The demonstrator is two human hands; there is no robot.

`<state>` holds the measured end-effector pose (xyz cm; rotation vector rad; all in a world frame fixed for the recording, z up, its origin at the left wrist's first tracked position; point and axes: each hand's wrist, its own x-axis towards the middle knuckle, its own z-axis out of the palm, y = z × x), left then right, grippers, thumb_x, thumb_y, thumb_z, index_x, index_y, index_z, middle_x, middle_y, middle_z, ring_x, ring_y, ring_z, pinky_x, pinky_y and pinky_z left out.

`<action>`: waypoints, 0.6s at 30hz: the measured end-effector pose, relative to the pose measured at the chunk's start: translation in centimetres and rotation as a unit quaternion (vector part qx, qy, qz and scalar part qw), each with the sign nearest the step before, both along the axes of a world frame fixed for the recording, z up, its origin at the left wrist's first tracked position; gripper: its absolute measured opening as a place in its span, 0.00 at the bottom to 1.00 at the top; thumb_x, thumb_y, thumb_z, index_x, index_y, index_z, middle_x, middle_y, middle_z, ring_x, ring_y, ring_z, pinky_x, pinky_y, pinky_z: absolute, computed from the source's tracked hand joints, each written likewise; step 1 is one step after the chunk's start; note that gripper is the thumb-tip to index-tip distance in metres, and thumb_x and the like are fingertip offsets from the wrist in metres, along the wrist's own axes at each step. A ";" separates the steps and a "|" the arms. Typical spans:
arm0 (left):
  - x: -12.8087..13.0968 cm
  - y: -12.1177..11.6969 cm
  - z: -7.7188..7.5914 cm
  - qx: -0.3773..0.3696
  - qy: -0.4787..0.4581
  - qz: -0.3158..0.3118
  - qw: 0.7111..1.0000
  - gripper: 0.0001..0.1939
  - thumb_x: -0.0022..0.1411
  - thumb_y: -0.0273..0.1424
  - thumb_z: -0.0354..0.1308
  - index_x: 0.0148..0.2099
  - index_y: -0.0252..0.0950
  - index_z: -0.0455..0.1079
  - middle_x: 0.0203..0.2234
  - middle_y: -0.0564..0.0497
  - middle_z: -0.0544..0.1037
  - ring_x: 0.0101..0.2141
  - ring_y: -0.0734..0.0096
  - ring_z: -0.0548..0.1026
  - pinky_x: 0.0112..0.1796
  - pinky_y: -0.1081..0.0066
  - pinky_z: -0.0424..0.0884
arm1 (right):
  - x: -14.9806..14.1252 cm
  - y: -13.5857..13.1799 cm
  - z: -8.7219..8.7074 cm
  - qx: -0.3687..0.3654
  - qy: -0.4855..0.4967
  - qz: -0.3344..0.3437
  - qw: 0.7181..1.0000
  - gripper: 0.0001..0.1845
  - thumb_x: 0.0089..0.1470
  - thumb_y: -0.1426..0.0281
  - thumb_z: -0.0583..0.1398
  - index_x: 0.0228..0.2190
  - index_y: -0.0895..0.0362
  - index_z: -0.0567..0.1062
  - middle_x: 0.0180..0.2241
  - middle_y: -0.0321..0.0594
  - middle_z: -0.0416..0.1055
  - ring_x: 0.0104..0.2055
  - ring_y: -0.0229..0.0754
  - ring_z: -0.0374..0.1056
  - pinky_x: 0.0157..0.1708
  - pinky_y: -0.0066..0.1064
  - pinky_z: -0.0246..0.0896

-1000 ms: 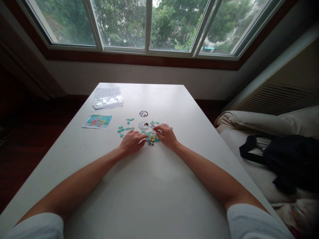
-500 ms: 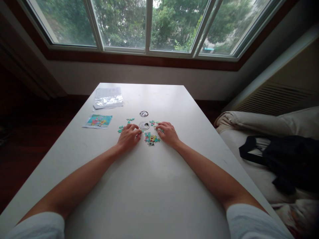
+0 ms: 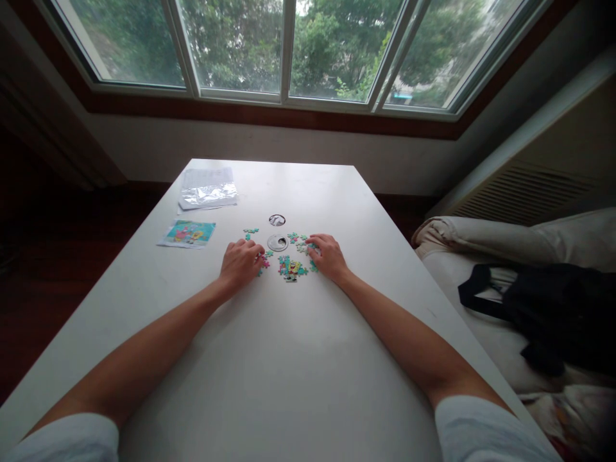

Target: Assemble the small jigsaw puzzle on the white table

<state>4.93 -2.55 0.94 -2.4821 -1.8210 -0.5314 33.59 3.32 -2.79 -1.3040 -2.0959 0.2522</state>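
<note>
A partly joined cartoon jigsaw puzzle lies on the white table between my hands. Left of it, my left hand rests with its fingers curled in at the edge of some pink and green puzzle pieces. Whether a piece sits in those fingertips is hidden. My right hand lies on the other side, fingers bent but apart, their tips touching loose green pieces. A round metal lid-like disc sits just beyond the joined part.
Farther back lie a second round object and a few loose pieces. To the left are a printed cartoon picture and a clear plastic packet on paper. A sofa with a black bag stands right of the table.
My left hand has drawn back to the left, uncovering pink and green pieces. My right hand has shifted slightly, and more green pieces show under its fingers. The joined part stays put.
</note>
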 end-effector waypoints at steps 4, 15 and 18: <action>0.1 -0.1 0.0 -0.010 0.014 0.003 1.000 0.11 0.67 0.35 0.56 0.47 0.42 0.78 0.41 0.45 0.79 0.45 0.56 0.73 0.46 0.58 0.62 | 0.0 0.2 -0.3 -0.003 0.006 0.004 1.000 0.11 0.58 0.70 0.61 0.43 0.51 0.80 0.50 0.43 0.76 0.55 0.51 0.66 0.59 0.48 0.60; -0.3 0.4 -0.3 -0.031 0.003 0.003 1.000 0.12 0.68 0.36 0.56 0.48 0.46 0.79 0.41 0.47 0.79 0.44 0.57 0.73 0.46 0.59 0.62 | -0.2 -0.1 0.1 0.005 0.010 0.016 1.000 0.10 0.59 0.70 0.61 0.41 0.51 0.80 0.50 0.42 0.76 0.54 0.50 0.67 0.58 0.47 0.60; -0.3 0.4 -0.3 -0.029 -0.007 0.001 1.000 0.12 0.67 0.35 0.56 0.47 0.45 0.80 0.40 0.46 0.79 0.43 0.57 0.74 0.46 0.59 0.62 | -0.2 -0.2 0.2 0.005 0.007 0.018 1.000 0.09 0.59 0.70 0.60 0.41 0.51 0.80 0.49 0.42 0.76 0.54 0.50 0.67 0.58 0.47 0.61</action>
